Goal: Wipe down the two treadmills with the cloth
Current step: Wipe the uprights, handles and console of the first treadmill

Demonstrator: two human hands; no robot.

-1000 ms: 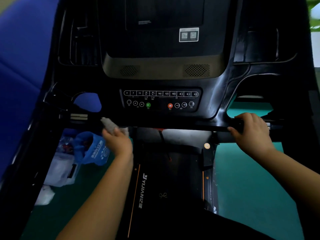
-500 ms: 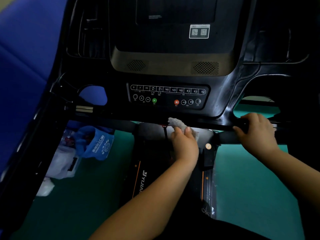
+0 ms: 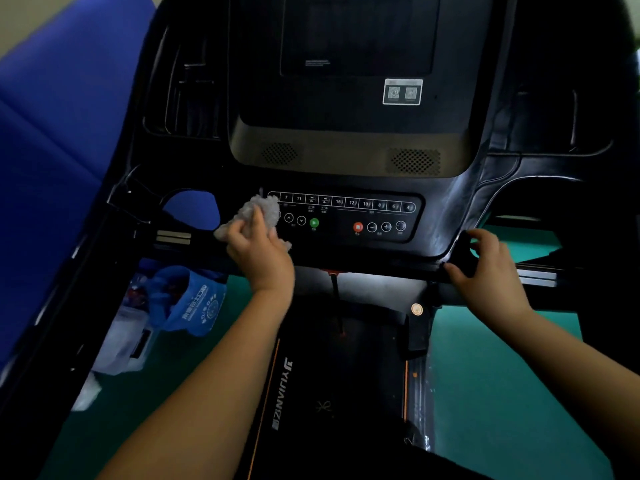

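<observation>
- Our left hand presses the grey cloth, fingers curled round it, onto the left end of the treadmill's button panel.
- Our right hand's fingers wrap the black handlebar.

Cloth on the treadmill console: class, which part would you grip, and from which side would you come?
Probably the bunched middle of the cloth, from the near side, as the left hand does: it lies crumpled against the button panel that faces the person.
</observation>
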